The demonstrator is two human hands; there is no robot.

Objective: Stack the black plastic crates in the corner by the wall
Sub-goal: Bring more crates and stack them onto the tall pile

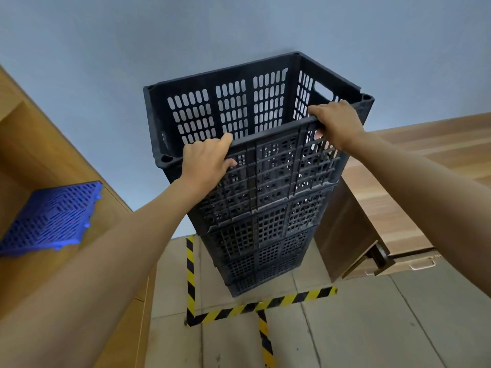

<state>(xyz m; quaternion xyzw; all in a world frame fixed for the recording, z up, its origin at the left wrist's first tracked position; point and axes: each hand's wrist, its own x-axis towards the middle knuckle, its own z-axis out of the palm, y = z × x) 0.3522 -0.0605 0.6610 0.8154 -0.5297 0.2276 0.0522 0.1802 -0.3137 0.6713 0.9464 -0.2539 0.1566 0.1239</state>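
Note:
A tall stack of several black slotted plastic crates [268, 229] stands on the floor against the pale grey wall [132, 62]. The top crate [273, 166] is open upward and empty. My left hand [206, 163] grips its near rim close to the left corner, fingers curled over the edge. At the rim's right end my right hand [336, 122] holds it the same way, by the corner. Both arms reach forward at full stretch.
A wooden shelf unit [32, 144] with a blue slatted plastic panel [50, 216] on it stands to the left. A wooden desk [414, 197] with a drawer flanks the stack on the right. Yellow-black hazard tape [255, 306] marks the tiled floor around the base.

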